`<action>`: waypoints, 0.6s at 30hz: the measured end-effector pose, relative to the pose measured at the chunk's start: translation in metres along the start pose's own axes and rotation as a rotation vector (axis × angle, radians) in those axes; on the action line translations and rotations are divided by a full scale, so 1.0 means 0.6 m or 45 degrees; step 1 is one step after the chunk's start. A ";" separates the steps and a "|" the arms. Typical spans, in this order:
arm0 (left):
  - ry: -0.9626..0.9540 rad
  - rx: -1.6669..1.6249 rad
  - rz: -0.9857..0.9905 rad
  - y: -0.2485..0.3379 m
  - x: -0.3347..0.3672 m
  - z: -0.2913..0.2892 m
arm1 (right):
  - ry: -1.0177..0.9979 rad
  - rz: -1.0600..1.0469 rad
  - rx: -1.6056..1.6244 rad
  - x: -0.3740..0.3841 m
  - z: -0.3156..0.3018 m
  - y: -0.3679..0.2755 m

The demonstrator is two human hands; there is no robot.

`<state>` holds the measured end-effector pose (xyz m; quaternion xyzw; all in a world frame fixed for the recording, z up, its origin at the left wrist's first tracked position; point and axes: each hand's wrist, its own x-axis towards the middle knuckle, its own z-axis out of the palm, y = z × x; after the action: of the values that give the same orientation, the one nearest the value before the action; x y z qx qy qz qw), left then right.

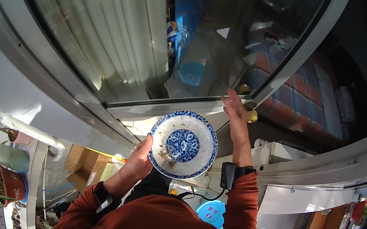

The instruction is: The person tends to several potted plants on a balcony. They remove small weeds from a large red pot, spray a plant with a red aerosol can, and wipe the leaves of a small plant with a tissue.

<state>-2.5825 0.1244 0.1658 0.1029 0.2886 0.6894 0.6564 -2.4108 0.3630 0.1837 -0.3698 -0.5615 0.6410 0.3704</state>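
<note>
My left hand (141, 158) grips the left rim of a blue-and-white plate (160, 134), held in front of my body with its inner side showing. The plate has a blue flower pattern in the middle, a blue band round its rim and brown crumbs or dirt scattered over the white part. My right hand (236, 115) is raised with fingers stretched out and nothing in it, at the lower frame of a glass door (185, 100). The fingertips overlap the frame; I cannot tell whether they press on it. Beside the hand is a yellow door knob (252, 116).
Behind the glass hangs a pale curtain (98, 16). Past the door's right edge lies a checked bedspread (305, 90). At lower left are a potted plant (9, 185) and a cardboard box (85, 166). A blue basin (211, 213) sits low by my right side, near a black cable (200, 195).
</note>
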 end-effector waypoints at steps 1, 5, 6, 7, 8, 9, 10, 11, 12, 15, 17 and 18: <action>-0.022 -0.005 -0.041 0.008 0.030 0.000 | 0.023 0.001 0.025 0.014 -0.013 -0.011; -0.027 0.077 -0.230 0.039 0.139 -0.015 | 0.278 -0.149 0.055 0.047 -0.031 0.000; -0.127 0.080 -0.221 0.048 0.169 -0.017 | 0.346 -0.221 0.041 0.062 -0.038 -0.004; -0.164 0.132 -0.216 0.053 0.204 -0.016 | 0.464 -0.293 0.013 0.077 -0.055 -0.007; -0.184 0.131 -0.244 0.059 0.236 -0.016 | 0.572 -0.353 -0.008 0.089 -0.070 -0.015; -0.236 0.142 -0.313 0.066 0.267 -0.020 | 0.706 -0.361 -0.021 0.094 -0.079 -0.028; -0.228 0.190 -0.353 0.056 0.278 -0.029 | 0.826 -0.347 -0.044 0.079 -0.102 -0.027; -0.281 0.218 -0.368 0.058 0.314 -0.030 | 0.926 -0.401 -0.098 0.082 -0.119 -0.043; -0.313 0.196 -0.335 0.057 0.341 -0.031 | 1.014 -0.496 -0.134 0.091 -0.139 -0.056; -0.399 0.196 -0.350 0.071 0.425 -0.062 | 1.312 -0.717 -0.327 0.109 -0.170 -0.088; -0.341 0.146 -0.423 0.061 0.453 -0.079 | 1.504 -0.778 -0.430 0.105 -0.198 -0.107; -0.335 0.132 -0.433 0.069 0.481 -0.081 | 1.675 -0.840 -0.608 0.114 -0.210 -0.126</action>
<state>-2.6764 0.3910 0.0801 0.1754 0.2485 0.5338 0.7890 -2.3253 0.4873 0.2428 -0.5580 -0.4302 0.0074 0.7096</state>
